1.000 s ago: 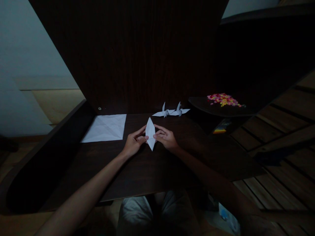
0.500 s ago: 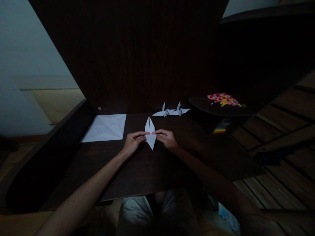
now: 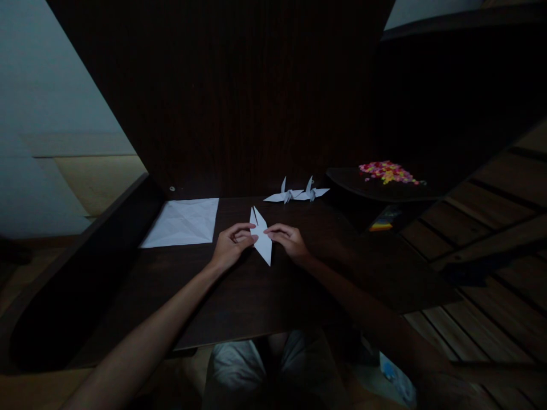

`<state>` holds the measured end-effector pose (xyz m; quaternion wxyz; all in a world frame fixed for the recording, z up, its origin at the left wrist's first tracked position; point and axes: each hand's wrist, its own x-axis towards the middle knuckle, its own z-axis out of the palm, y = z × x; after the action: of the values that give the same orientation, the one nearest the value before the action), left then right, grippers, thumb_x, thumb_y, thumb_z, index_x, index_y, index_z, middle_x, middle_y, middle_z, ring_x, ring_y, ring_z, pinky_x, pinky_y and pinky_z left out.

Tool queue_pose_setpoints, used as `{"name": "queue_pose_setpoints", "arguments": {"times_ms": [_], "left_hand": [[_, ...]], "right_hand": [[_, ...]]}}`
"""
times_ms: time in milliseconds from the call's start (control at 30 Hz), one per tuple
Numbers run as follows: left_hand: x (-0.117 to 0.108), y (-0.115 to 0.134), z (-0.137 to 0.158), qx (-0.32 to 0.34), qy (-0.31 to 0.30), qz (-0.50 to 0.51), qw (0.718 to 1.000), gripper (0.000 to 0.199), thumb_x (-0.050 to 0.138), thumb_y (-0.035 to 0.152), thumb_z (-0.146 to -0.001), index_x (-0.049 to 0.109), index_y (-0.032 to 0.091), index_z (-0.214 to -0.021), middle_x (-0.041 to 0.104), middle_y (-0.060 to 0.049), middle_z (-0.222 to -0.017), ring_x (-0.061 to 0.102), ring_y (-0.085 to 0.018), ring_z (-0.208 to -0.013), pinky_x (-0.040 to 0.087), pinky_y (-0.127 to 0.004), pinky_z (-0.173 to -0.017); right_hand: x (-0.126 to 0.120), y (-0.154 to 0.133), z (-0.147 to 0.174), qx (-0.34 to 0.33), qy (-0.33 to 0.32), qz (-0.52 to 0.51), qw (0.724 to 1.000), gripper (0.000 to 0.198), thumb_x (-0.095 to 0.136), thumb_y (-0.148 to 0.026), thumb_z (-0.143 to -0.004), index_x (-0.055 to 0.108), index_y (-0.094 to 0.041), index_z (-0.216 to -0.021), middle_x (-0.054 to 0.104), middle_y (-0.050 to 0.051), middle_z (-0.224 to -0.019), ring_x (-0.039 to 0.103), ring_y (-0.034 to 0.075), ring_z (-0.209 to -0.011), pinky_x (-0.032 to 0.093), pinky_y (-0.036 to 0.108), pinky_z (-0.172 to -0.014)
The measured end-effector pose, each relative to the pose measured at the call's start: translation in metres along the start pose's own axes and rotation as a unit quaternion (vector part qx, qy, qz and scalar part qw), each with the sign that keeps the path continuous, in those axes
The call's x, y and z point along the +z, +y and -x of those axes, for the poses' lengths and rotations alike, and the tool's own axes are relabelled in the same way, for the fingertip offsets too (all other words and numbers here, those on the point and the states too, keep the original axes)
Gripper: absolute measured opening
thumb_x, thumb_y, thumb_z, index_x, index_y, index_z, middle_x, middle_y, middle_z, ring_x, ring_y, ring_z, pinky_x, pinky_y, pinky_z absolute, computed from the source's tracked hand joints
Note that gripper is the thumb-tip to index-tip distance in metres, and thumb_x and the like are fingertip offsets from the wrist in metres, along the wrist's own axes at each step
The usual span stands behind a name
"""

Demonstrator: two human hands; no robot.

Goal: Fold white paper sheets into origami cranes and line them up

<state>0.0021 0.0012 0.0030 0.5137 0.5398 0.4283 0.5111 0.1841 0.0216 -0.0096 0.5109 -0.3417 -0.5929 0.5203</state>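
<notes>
Between my two hands is a white folded paper, a long diamond with a slit in its far half and a single point towards me. My left hand pinches its left edge, with the thumb on top. At the right edge, the fingers and thumb of my right hand are closed on the paper. Two finished white paper cranes stand side by side beyond it, close to the back panel. A creased white paper sheet lies flat to the left.
The dark wooden desk has a raised side panel on the left and a tall back panel. On a rounded shelf at right lies a pile of small pink, red and yellow pieces. A rainbow-edged item sits below.
The folded paper has turned slightly, its near point swinging to the right and its slit end to the left. My left fingers have shifted on its edge; my right hand is nearly still.
</notes>
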Motion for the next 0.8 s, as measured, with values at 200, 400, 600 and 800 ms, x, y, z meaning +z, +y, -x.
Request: {"name": "queue_pose_setpoints", "arguments": {"times_ms": [200,400,600,800], "left_hand": [[0.0022,0.0006,0.0006,-0.012,0.011,0.039,0.999,0.056,0.08,0.026,-0.056,0.042,0.02,-0.098,0.066,0.003,-0.069,0.066,-0.014,-0.062,0.049,-0.024,-0.062],[0.0033,0.0015,0.0007,-0.043,-0.027,0.041,0.998,0.051,0.08,0.027,-0.057,0.049,0.017,-0.097,0.065,0.003,-0.067,0.063,-0.012,-0.06,0.049,-0.025,-0.063],[0.0037,0.0021,0.0026,-0.056,-0.081,-0.017,0.995,0.034,0.076,0.038,-0.063,0.067,0.011,-0.08,0.067,-0.003,-0.072,0.06,-0.014,-0.062,0.047,-0.026,-0.061],[-0.0002,-0.0027,-0.0017,-0.028,-0.012,0.028,0.999,0.041,0.079,0.039,-0.06,0.068,0.012,-0.09,0.07,-0.006,-0.08,0.064,-0.018,-0.072,0.049,-0.029,-0.07]], "right_hand": [[0.0021,0.0043,-0.0007,-0.004,0.029,-0.01,1.0,0.038,0.077,-0.029,-0.059,0.053,-0.02,-0.087,0.061,-0.003,-0.069,0.06,0.012,-0.064,0.049,0.026,-0.063],[0.0008,0.0019,0.0006,-0.025,0.035,-0.011,0.999,0.044,0.08,-0.029,-0.056,0.042,-0.022,-0.077,0.06,-0.004,-0.066,0.06,0.011,-0.059,0.049,0.025,-0.059],[0.0028,0.0005,0.0015,0.009,0.004,-0.025,1.0,0.044,0.079,-0.029,-0.058,0.047,-0.021,-0.088,0.061,-0.004,-0.069,0.061,0.011,-0.062,0.048,0.023,-0.059],[0.0045,0.0043,0.0025,0.097,-0.046,-0.014,0.994,0.039,0.077,-0.034,-0.061,0.057,-0.016,-0.089,0.062,-0.003,-0.063,0.061,0.012,-0.055,0.048,0.025,-0.055]]}}
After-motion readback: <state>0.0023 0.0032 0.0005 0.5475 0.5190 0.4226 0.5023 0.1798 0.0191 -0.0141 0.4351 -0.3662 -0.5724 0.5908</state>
